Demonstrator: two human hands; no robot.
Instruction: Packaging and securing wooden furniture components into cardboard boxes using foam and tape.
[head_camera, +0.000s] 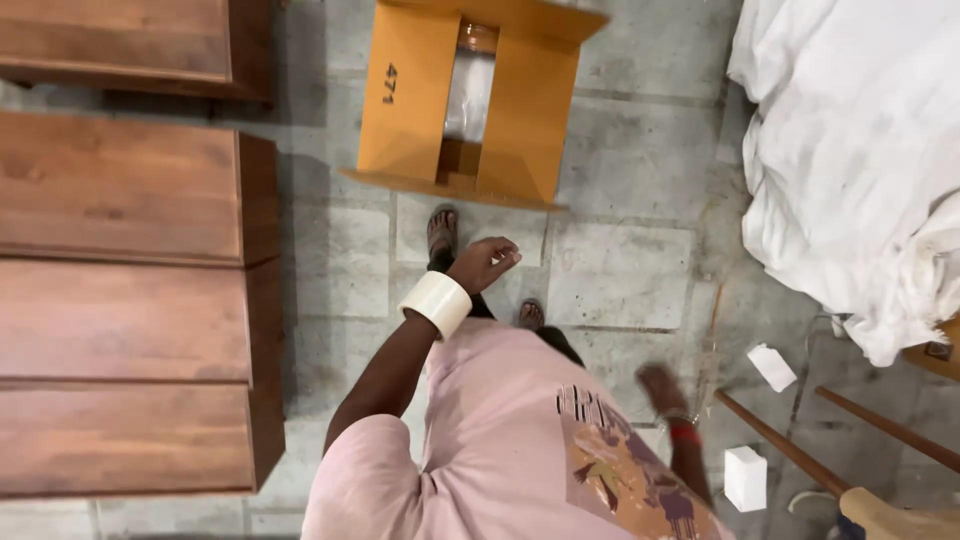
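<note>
The left hand (483, 264) hung out in front of the person's pink shirt (500, 440), fingers loosely curled and holding nothing. And there it was, a roll of tape (436, 304) worn round the left wrist like a broad bangle (pale cream, snug against the forearm). The right hand (662, 388) swung low at the person's right side, blurred with motion; whether its fingers were spread or closed could not be told, though nothing showed in it. A red band (684, 433) sat on that wrist.

Down below, two sandalled feet stood on the grey stone floor (620, 270), the left foot (442, 232) ahead and the right foot (530, 315) just peeping past the shirt. Just ahead of the left foot lay an orange cabinet (410, 95), flat on the floor, with a strip of clear plastic (470, 90) showing in its open middle.

Along the person's left ran a row of brown wooden panels (120, 320), close-packed. To the right, well apart from both hands, a heap of white cloth (850, 160) filled the corner. Nearer the right hand, two small white blocks (745, 478) sat on the floor beside a pair of slanting wooden poles (780, 445).
</note>
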